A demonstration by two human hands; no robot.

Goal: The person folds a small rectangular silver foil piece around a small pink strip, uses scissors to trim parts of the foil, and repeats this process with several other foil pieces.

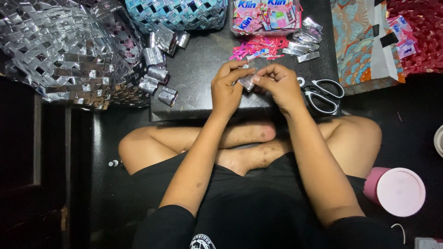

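Silver foil strip [247, 82], probably folded, pinched between left hand [227, 90] and right hand [279, 85] fingertips.

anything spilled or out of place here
Pink strip offcuts lie scattered loose on the black board below the clear tub. Otherwise tidy: both hands pinch a folded silver strip, scissors lying beside.

Small silver piece [247, 82] mostly hidden between the fingers of left hand [227, 90] and right hand [280, 85], woven silver mat [64, 46] far left of them cut by the frame edge, red woven piece [417, 32] far right cut off too
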